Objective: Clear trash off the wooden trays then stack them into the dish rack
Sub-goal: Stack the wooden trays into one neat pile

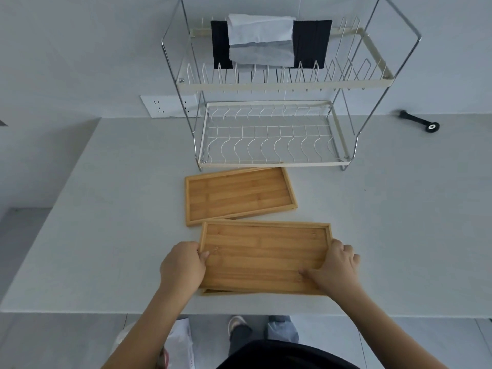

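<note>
A wooden tray [263, 257] lies near the counter's front edge, with the corner of another tray [213, 291] showing underneath it. My left hand [183, 265] grips its left rim and my right hand [338, 267] grips its right end, thumb on the tray floor. A second bare wooden tray [239, 195] lies just behind it, slightly turned. The two-tier wire dish rack [274, 163] stands behind both; its lower tier holds nothing. No trash shows on either tray.
Black and white cloths [266, 43] hang over the rack's upper tier. A black tool [420, 122] lies at the back right of the white counter [106, 235]. A wall socket [167, 106] is left of the rack. A white bag [178, 342] sits on the floor below.
</note>
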